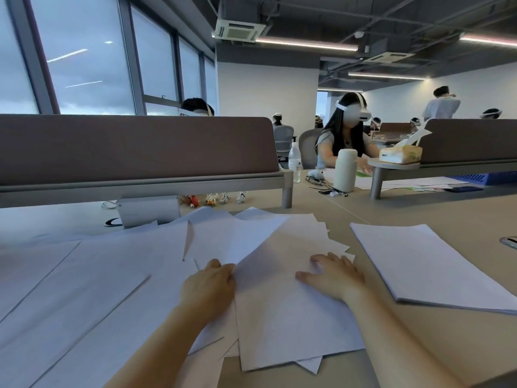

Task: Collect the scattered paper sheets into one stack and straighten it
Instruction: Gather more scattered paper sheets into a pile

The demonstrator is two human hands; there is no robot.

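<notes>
A: Far left?
B: Loose paper sheets [84, 275] fanned over the desk [461, 345], overlapping, edges askew.
A: Left hand?
B: Left hand [208, 287] sits at the left edge of the top sheet [279, 309]. Fingers curled, tips tucked under that edge, gripping it.
A: Right hand?
B: Right hand [333, 278] lies flat on the same sheet, fingers straight and spread, pressing down. Nothing held.
A: Further right?
B: A squared stack [425, 264] lies apart from the loose pile, on bare desk, touched by neither hand.
</notes>
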